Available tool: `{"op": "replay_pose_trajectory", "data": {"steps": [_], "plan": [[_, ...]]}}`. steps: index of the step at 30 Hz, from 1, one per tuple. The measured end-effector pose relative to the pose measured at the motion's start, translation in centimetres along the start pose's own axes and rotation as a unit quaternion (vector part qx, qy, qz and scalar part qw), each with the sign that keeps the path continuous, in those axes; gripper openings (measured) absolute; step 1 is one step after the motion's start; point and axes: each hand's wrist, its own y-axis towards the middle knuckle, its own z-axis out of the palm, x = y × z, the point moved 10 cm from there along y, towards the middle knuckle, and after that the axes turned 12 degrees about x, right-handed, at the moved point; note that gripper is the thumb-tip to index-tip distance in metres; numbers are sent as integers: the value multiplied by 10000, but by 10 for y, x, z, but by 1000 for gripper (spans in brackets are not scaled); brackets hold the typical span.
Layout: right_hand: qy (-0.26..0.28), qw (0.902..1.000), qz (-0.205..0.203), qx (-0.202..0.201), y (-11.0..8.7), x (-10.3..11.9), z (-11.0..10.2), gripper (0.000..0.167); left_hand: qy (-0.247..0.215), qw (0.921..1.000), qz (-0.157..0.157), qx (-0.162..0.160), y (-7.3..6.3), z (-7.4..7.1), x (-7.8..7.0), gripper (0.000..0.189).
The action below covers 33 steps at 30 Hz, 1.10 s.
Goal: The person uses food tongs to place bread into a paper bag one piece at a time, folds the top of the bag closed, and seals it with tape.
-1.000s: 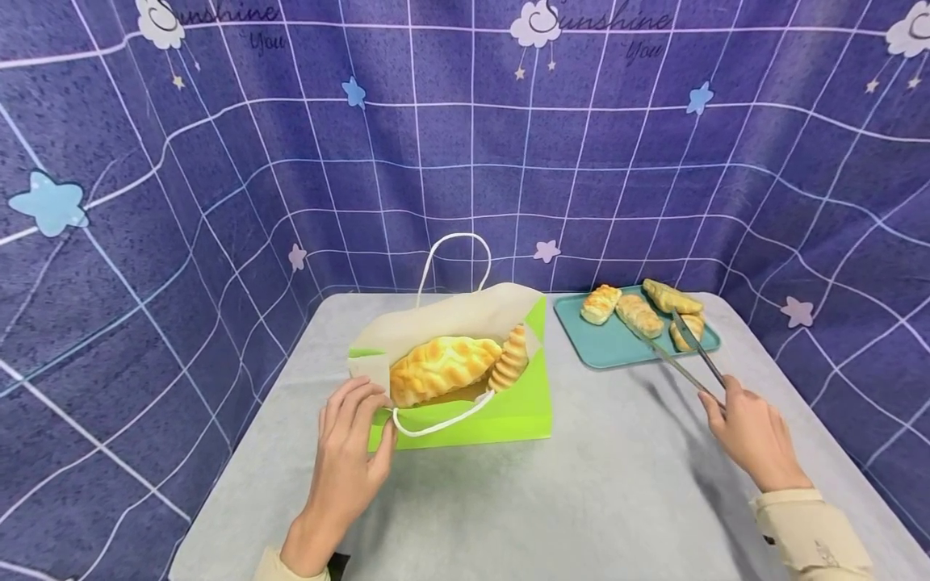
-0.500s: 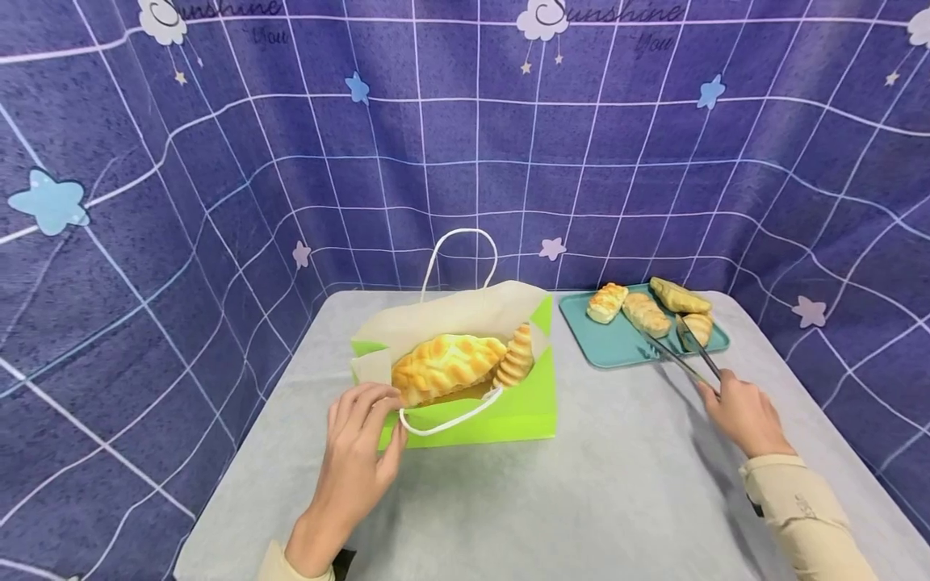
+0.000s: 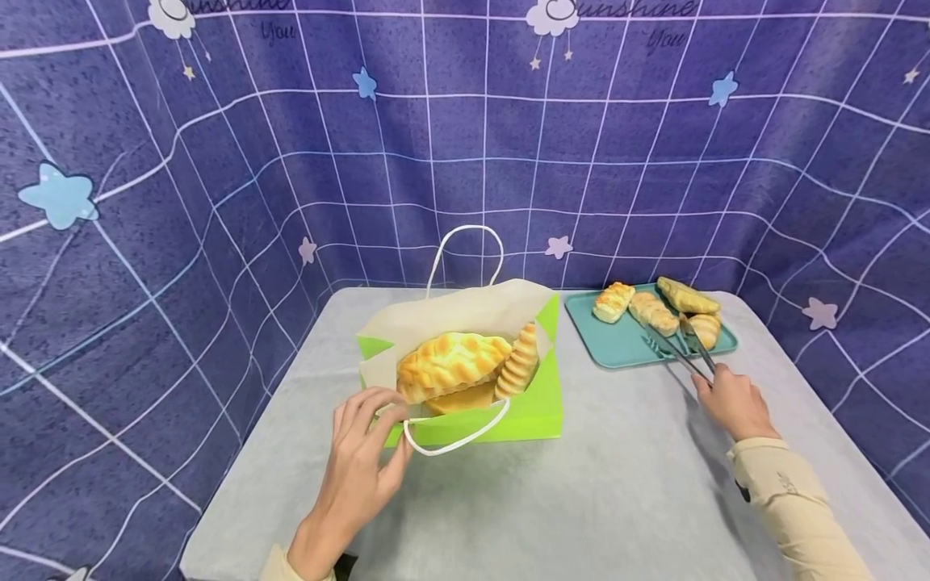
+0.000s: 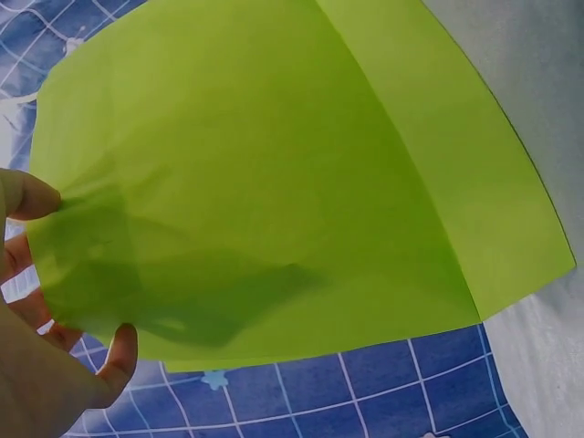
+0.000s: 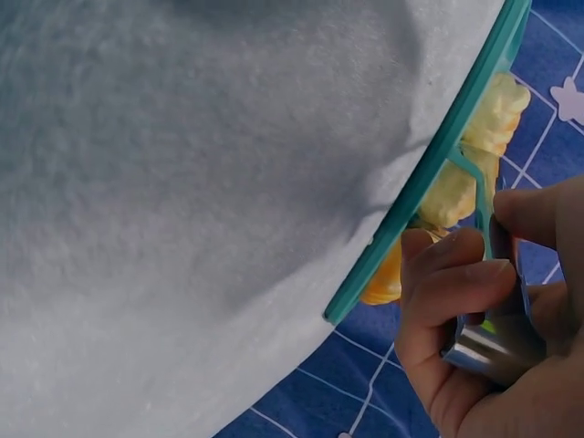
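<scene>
My left hand [image 3: 363,452] pinches the front left edge of a green paper bag [image 3: 538,407], thumb outside and fingers over the rim. Inside the open bag lie a large golden loaf [image 3: 454,363] and a ridged roll [image 3: 519,363], with a tan piece [image 3: 465,399] beneath. My right hand [image 3: 737,403] grips metal tongs [image 5: 497,351], their arms spread, reaching over a teal tray [image 3: 610,355]. One tip is at the near end of a twisted bread [image 3: 652,313]; the other overlaps the left side of a rounded, ridged roll [image 3: 705,329].
A glazed bun [image 3: 613,301] sits on the tray's left and a long pale pastry [image 3: 686,297] along its back right. The bag's rear white handle [image 3: 465,228] stands up; the front one [image 3: 458,446] hangs forward. A blue patterned curtain [image 3: 465,121] surrounds the grey table [image 3: 581,500].
The right hand has moved forward and left, and the tong arms have drawn closer together. The left hand has pulled the bag's front wider, showing more of the tan piece inside.
</scene>
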Motion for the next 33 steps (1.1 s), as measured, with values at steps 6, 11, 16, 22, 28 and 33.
{"op": "replay_pose_trajectory", "data": {"steps": [6, 11, 16, 22, 28, 33], "plan": [[119, 9999, 88, 33, 4, -5, 2, 49, -4, 10000, 11, -34, 1, 0, 0, 13], [211, 9988, 200, 388, 11, -12, 10, 53, 3, 10000, -47, 17, 1, 1, 3, 14], [204, 9994, 75, 282, 15, -6, 11, 48, 15, 9998, -137, 114, 2, 2, 6, 15], [20, 9999, -115, -37, 16, 7, 4, 39, 48, 9999, -136, 75, 2, 0, 6, 15], [-153, 9988, -319, -324, 5, 8, 3, 37, 47, 9998, -157, 136, 0, -1, 10, 14], [-268, 9959, -499, -707, -5, 10, 0, 31, 72, 9998, -138, 118, -1, -3, 10, 15]]}}
